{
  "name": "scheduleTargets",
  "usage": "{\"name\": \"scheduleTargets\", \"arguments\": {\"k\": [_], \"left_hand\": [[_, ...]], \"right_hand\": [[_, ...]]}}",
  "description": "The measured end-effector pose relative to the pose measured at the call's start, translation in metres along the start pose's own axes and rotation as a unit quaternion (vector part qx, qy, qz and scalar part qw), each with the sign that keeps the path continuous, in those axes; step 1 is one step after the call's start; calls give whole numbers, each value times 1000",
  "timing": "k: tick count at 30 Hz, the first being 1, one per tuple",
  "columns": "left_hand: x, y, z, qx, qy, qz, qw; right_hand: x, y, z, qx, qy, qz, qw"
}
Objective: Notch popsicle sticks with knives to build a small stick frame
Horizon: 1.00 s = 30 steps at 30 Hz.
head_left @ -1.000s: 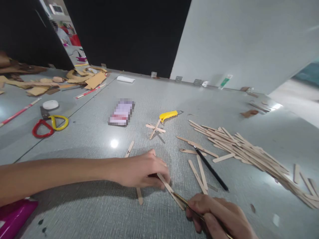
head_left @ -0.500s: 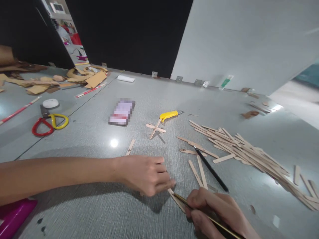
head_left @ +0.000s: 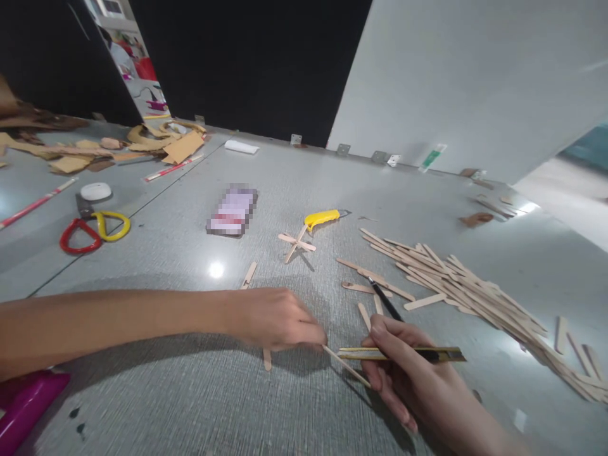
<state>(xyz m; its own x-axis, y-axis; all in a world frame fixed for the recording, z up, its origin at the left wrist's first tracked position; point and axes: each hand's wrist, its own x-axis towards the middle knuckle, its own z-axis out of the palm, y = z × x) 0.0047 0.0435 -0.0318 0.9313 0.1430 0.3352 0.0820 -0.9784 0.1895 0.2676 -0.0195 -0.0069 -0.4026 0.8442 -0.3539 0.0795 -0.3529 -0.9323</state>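
My left hand (head_left: 280,320) is closed, its fingertips pinching one end of a wooden craft stick (head_left: 354,370). The stick slants down to the right, toward my right hand (head_left: 418,373). Between the right thumb and fingers lies a slim gold-and-black box cutter (head_left: 449,354), held nearly level, its tip close to the stick. Whether tip and stick touch, I cannot tell. Another craft stick (head_left: 267,359) shows partly from under my left hand, and a notched one (head_left: 249,274) lies just beyond it. Farther out, crossed craft sticks (head_left: 297,243) stand joined together.
A pile of craft sticks (head_left: 465,291) spreads on the right, near a black pen (head_left: 387,299). Ahead lie a yellow cutter (head_left: 323,219) and a phone (head_left: 232,211). Scissors (head_left: 95,231), a white mouse (head_left: 95,191) and cardboard scraps (head_left: 183,147) are at left.
My right hand has lifted and turned, swinging the box cutter from slanted to nearly level. The craft stick has rolled onto its edge, and my left fingers have curled in tighter.
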Motion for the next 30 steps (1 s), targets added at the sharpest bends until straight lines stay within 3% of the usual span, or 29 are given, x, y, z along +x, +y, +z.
{"name": "scheduleTargets", "arguments": {"k": [7,12,15,20,24,30], "left_hand": [[2,1,2,13,-6,-14,1000],[5,3,1,63,-17,-17,998],[7,3,0,82,-33,-10,996],[8,4,-4,103,-65,-11,993],[7,5,-3,95,-63,-23,993],[7,5,-1,94,-56,-32,993]], "right_hand": [[4,-8,2,17,-9,22,1000],[-2,-3,2,-115,-45,-42,991],[-12,4,2,-251,-49,-107,961],[-22,10,7,-418,-68,-202,883],[-24,21,8,-485,-84,-218,843],[-23,31,10,-510,-80,-280,809]]}}
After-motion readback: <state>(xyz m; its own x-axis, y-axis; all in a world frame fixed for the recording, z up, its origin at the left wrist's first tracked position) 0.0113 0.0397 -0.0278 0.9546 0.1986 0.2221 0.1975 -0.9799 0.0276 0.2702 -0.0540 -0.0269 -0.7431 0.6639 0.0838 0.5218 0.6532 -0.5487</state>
